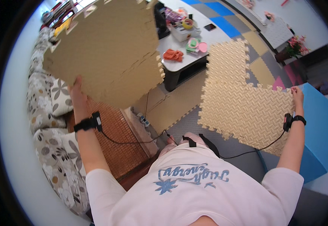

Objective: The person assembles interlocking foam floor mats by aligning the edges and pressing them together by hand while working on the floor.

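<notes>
The left hand (pixel 78 88) grips the lower-left edge of a large tan mat (pixel 107 49), raised between the patterned sofa (pixel 45 101) and the desk (pixel 214 39). The right hand (pixel 298 98) pinches the right corner of an L-shaped, textured beige mat (pixel 243 105), near a blue box (pixel 318 128).

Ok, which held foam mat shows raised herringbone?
The beige foam mat in the right hand; the darker tan foam mat in the left hand shows a smoother face.
</notes>
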`<state>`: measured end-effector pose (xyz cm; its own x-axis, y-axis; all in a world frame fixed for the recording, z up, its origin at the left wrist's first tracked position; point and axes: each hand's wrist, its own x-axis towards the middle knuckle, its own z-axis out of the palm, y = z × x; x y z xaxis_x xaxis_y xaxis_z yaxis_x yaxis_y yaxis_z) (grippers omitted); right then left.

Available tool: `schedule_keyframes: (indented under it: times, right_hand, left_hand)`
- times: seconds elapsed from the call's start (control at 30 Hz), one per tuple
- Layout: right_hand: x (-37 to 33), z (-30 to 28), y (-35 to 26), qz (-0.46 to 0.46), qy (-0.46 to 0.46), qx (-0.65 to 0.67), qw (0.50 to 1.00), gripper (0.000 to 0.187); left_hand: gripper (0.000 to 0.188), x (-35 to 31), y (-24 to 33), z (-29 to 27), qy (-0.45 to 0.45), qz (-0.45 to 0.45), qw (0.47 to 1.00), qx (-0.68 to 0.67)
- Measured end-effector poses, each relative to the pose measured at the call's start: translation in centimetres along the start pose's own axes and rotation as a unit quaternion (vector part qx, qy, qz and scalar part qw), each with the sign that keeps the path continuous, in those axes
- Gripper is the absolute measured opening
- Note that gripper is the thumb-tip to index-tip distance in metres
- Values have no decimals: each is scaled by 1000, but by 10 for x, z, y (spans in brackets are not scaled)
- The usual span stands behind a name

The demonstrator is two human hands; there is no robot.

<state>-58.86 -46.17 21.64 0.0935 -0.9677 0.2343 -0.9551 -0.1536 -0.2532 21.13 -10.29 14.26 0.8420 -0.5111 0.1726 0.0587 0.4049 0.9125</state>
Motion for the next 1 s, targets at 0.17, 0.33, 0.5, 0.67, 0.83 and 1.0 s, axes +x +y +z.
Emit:
schedule_keyframes:
  times: [0.17,0.33,0.5,0.67,0.83,1.0]
  right_hand:
    - [-18,123,-25,-59,-70,89,992,14]
    - [-72,228,-92,-213,-208,-61,953,14]
    - [-76,291,-113,-152,-395,-32,905,19]
    - [-34,308,-216,-223,-462,44,857,26]
    - [10,322,-380,-411,-365,270,790,34]
    - [14,350,-524,-378,-420,344,750,56]
  left_hand:
    - [36,27,19,46,-5,9,1000,-10]
    - [37,56,24,62,-43,79,996,-15]
    - [42,99,33,46,-35,68,997,28]
    - [46,118,40,15,18,35,997,69]
    - [44,141,46,-22,30,11,999,22]
    - [45,176,44,-62,28,19,999,0]
